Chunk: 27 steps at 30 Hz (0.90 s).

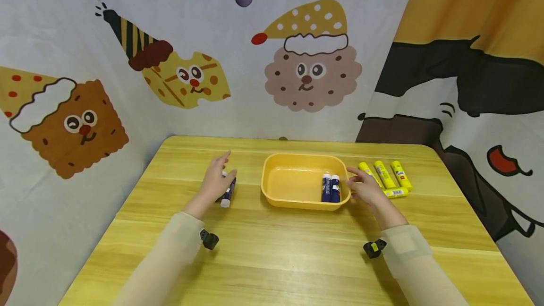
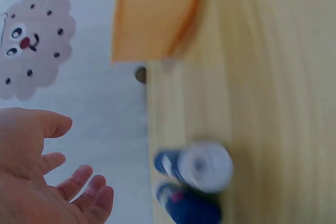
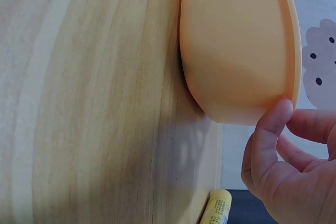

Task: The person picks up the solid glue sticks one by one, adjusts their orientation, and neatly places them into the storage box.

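My left hand (image 1: 216,179) hovers by dark blue glue sticks (image 1: 228,192) on the left of the table, fingers spread and nothing gripped. In the left wrist view these glue sticks (image 2: 191,208) look blurred, one with its white end towards the camera, and the left hand (image 2: 47,177) is apart from them. A yellow-orange plastic tray (image 1: 293,203) stands mid-table with two blue glue sticks (image 1: 330,189) upright in view at its right end. My right hand (image 1: 367,188) touches the tray's right end from outside; in the right wrist view a fingertip (image 3: 283,109) meets the outer wall near the rim.
Several yellow glue sticks (image 1: 384,174) lie right of the tray, one crosswise in front of the others and partly beside my right hand. The wooden table (image 1: 280,254) backs onto a cloth (image 1: 246,117) printed with cartoon biscuits.
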Motion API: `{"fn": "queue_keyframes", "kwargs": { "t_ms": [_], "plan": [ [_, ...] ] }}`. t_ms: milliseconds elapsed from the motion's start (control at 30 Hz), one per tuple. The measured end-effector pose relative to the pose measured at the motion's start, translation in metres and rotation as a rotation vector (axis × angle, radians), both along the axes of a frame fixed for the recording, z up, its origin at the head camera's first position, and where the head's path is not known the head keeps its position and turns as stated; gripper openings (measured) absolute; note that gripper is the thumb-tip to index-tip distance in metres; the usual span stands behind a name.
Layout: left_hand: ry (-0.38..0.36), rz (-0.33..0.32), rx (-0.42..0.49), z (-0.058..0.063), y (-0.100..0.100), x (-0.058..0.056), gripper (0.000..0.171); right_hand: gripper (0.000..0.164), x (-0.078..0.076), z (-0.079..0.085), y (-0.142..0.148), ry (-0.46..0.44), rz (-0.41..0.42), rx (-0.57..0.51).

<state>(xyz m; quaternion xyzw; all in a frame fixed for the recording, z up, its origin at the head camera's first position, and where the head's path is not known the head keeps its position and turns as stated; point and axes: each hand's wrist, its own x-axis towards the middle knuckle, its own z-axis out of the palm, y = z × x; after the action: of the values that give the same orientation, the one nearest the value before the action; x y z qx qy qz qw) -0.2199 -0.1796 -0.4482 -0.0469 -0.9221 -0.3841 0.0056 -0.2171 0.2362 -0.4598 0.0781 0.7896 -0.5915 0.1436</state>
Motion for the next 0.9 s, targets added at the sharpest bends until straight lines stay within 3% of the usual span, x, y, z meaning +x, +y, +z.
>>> {"fn": "queue_keyframes", "kwargs": {
  "t_ms": [233,400,667,900],
  "plan": [
    [-0.110,0.076,-0.136,-0.014,-0.026,0.008,0.067,0.053,0.001,0.001,-0.001,0.002,-0.009,-0.012],
    [-0.176,0.088,-0.217,-0.019,-0.035,0.011,0.071,0.053,0.001,0.000,0.000,0.002,-0.002,-0.012],
    [-0.280,0.019,-0.327,-0.024,-0.040,0.006,0.077,0.053,0.000,-0.001,0.001,0.009,0.008,0.015],
    [-0.301,-0.057,-0.366,-0.026,-0.040,-0.002,0.072,0.053,0.000,-0.001,0.001,0.004,0.009,0.021]
  ]
}}
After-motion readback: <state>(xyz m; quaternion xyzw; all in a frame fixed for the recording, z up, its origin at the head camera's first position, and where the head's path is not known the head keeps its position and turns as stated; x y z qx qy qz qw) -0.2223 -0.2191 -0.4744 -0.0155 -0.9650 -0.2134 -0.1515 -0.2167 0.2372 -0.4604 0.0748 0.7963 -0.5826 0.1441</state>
